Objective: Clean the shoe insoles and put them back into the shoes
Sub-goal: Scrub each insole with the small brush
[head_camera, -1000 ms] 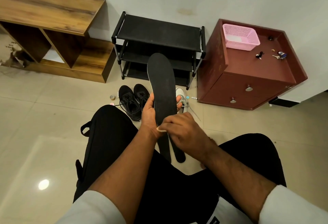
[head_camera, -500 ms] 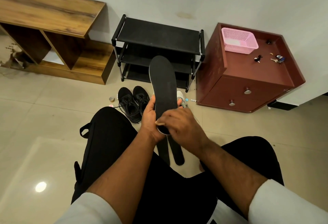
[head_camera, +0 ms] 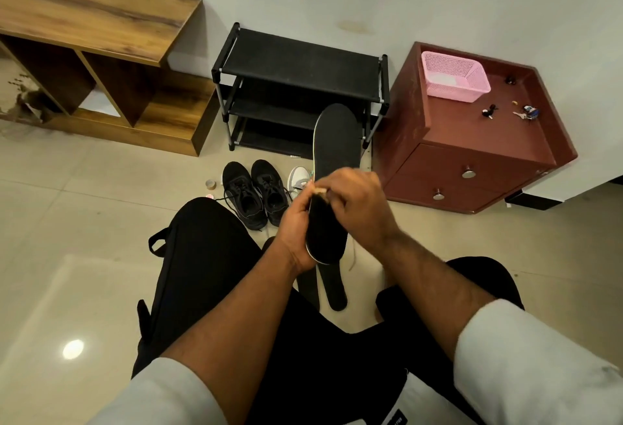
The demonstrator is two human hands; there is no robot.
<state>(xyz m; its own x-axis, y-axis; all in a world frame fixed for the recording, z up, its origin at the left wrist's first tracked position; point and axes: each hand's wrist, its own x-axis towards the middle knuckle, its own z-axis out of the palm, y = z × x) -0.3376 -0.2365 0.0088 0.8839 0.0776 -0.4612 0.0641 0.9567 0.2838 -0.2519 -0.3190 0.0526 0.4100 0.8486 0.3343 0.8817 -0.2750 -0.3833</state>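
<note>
The right hand [head_camera: 354, 202] had slid up the insole [head_camera: 337, 144], pinching a pale brush [head_camera: 318, 191]; the left hand [head_camera: 296, 222] gripped the insole's heel. Black shoes [head_camera: 254, 193] sat on the floor beyond, another insole [head_camera: 333, 286] below.

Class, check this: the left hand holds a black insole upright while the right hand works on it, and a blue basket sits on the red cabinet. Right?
Not quite. The head view shows a pink basket, not blue, on the red cabinet. The left hand does hold the black insole while the right hand works on it.
</note>
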